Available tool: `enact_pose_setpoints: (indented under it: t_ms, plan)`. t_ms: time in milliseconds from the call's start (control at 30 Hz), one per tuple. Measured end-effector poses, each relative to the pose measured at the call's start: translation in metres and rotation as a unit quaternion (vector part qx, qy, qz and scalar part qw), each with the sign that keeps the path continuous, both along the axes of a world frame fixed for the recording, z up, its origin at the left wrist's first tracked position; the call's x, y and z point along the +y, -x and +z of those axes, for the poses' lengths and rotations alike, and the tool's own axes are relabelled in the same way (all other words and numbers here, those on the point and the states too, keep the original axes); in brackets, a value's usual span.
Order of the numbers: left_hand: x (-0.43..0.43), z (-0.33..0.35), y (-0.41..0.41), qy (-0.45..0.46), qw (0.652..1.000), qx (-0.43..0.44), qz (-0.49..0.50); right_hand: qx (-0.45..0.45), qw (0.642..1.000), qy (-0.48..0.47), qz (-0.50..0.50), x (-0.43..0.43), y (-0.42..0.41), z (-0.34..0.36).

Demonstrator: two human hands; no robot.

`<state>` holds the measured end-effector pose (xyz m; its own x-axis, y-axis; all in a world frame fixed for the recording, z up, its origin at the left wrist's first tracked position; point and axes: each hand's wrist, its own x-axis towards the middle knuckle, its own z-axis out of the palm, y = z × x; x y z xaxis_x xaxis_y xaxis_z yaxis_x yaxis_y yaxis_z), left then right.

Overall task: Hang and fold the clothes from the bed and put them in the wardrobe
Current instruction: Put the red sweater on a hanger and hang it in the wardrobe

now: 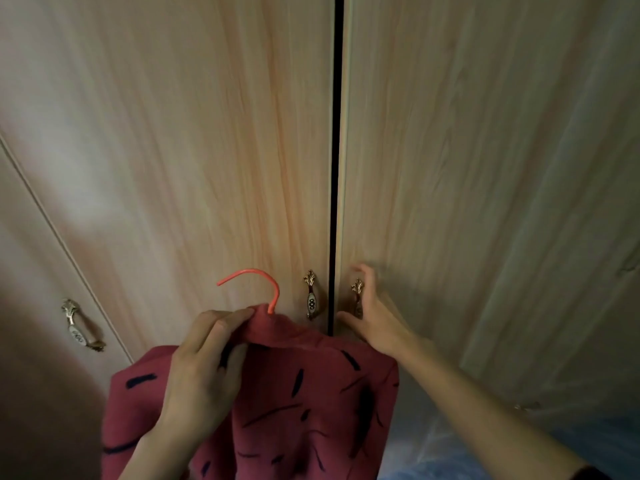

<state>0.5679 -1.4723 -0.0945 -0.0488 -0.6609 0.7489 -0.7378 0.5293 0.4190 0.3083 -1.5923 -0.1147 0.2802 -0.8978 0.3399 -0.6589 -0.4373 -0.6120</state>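
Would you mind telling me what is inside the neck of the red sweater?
An orange hanger hook sticks up out of the red sweater collar, gripped by the left hand. The rest of the hanger is covered by fabric.

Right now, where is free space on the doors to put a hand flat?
Free: left door above the hanger hook; right door above the right hand. Crowded: the handles by the gap, with the sweater and left hand.

Wardrobe [207,133]: pale wood doors, narrow dark gap between them. Ornate metal handles [311,299] flank the gap, beside the right hand's fingers [363,271].
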Motion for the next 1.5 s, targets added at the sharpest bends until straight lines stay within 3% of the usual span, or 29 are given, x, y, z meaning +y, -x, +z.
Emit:
enact_pose_setpoints:
  t_ms: [300, 800, 1100, 1233, 1500]
  plan:
    - [0.020, 0.002, -0.009, 0.016, 0.994, -0.019, -0.110, -0.097, 0.962, 0.040, -0.254, 0.098, 0.013, -0.001]
    - [0.010, 0.006, 0.100, 0.062, 0.953, -0.040, -0.292, 0.063, 0.908, 0.116, -0.397, 0.219, 0.117, 0.002]
    - [0.006, 0.024, 0.200, 0.084, 0.927, -0.048, -0.361, 0.172, 0.830, 0.175, -0.500, 0.261, 0.220, 0.006]
    - [0.004, 0.028, 0.237, 0.084, 0.924, -0.041, -0.371, 0.200, 0.832, 0.119, -0.504, 0.263, 0.271, 0.009]
    - [0.002, 0.031, 0.297, 0.079, 0.927, -0.026, -0.366, 0.146, 0.882, 0.079, -0.441, 0.268, 0.325, 0.022]
